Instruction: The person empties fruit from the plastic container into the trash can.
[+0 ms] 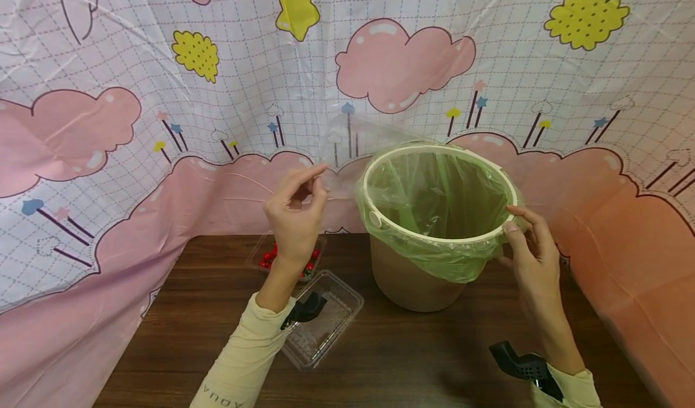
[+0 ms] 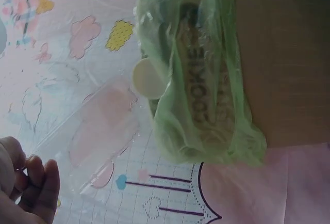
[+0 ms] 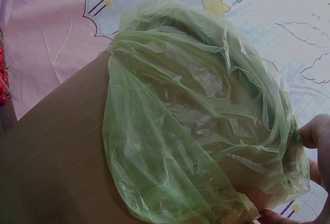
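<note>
A tan trash can (image 1: 418, 287) stands on the table, lined with a green trash bag (image 1: 445, 254) folded over its outside. Its cream rim ring (image 1: 440, 239) sits on top of the bag. With thumb and fingers, my right hand (image 1: 534, 257) grips the ring and bag at the right side. Left of the can, my left hand (image 1: 298, 209) is raised and pinches a piece of clear plastic film (image 2: 98, 131) between thumb and fingertips. The film stretches from those fingertips toward the can's far left edge and is hard to make out against the backdrop.
Behind my left forearm, a clear box of red cherry tomatoes (image 1: 268, 257) stands on the dark wooden table (image 1: 374, 360). Nearer lies a clear plastic tray (image 1: 326, 317), partly covered by the left wrist. A patterned cloth backdrop (image 1: 244, 106) rises around the table.
</note>
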Demonstrator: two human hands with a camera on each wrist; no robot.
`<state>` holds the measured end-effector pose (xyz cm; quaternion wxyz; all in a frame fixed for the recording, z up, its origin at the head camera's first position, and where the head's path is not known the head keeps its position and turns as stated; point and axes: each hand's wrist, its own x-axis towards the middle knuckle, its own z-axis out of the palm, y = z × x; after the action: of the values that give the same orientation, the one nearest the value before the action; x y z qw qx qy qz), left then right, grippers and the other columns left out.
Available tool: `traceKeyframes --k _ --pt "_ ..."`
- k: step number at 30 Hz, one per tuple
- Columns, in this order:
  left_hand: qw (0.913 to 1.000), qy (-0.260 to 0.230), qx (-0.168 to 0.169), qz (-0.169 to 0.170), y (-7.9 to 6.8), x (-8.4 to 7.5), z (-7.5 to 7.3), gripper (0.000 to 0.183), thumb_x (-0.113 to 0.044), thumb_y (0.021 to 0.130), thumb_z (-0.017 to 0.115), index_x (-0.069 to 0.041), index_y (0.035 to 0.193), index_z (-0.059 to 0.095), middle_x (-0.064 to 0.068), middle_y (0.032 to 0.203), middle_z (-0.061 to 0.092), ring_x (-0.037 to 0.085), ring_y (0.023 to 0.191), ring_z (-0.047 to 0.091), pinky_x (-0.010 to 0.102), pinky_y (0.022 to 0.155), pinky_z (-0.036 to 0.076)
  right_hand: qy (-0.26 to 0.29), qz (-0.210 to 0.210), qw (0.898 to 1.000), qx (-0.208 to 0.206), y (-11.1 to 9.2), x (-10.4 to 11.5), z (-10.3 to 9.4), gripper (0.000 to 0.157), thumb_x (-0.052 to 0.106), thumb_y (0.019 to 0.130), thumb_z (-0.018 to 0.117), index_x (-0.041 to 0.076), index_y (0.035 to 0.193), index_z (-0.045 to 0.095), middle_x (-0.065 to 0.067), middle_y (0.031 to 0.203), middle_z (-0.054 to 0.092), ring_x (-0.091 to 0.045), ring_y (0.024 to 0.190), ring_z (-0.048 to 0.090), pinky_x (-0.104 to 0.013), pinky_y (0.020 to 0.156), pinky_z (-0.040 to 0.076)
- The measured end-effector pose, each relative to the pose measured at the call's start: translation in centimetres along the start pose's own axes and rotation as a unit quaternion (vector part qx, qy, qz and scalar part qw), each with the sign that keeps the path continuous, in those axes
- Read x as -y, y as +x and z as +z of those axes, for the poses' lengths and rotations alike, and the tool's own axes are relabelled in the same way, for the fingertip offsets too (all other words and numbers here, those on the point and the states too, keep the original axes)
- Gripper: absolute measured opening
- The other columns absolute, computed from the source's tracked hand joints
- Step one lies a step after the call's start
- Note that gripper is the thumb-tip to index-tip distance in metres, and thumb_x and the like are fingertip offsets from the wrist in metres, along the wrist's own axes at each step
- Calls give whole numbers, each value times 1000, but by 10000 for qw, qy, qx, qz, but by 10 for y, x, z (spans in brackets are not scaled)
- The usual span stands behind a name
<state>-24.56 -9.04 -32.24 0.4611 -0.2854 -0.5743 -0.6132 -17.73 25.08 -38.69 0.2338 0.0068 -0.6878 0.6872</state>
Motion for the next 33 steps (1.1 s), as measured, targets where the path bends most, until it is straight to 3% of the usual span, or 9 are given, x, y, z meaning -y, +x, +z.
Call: traceKeyframes --k 5,15,24,27,33 --pt "9986 -286 -249 -371 -2 -1 -16 25 19 85 60 9 103 76 19 85 63 21 75 57 21 66 53 30 8 10000 -7 0 0 0 42 23 106 58 13 147 54 -7 120 48 -16 100 55 -19 71 58" --pt "9955 -206 -739 -560 -9 -5 -47 19 18 87 63 13 100 75 13 79 60 17 70 59 18 62 53 145 -46 9999 29 0 0 -1 42 22 106 58 11 146 54 -8 106 47 -17 100 55 -21 73 59" --pt "9872 -515 -1356 -663 -14 -18 -78 16 20 87 61 24 100 68 13 72 57 21 62 61 29 64 59 150 -22 9999 32 0 -1 0 42 22 106 58 10 146 54 -6 114 45 -16 100 53 -20 73 59" --pt "9839 -554 -1533 -739 -19 -20 -90 15 21 86 61 26 99 67 14 71 58 22 59 58 27 61 56 169 -17 9999 -4 0 -1 0 42 22 106 58 10 146 55 -7 110 45 -16 100 53 -21 73 59" --pt "9819 -606 -1548 -903 -37 -18 -115 16 23 85 61 30 99 64 15 71 58 22 58 57 24 57 51 161 -13 9998 -66 0 -1 0 41 22 106 58 11 145 56 -7 109 46 -16 98 53 -20 73 59"
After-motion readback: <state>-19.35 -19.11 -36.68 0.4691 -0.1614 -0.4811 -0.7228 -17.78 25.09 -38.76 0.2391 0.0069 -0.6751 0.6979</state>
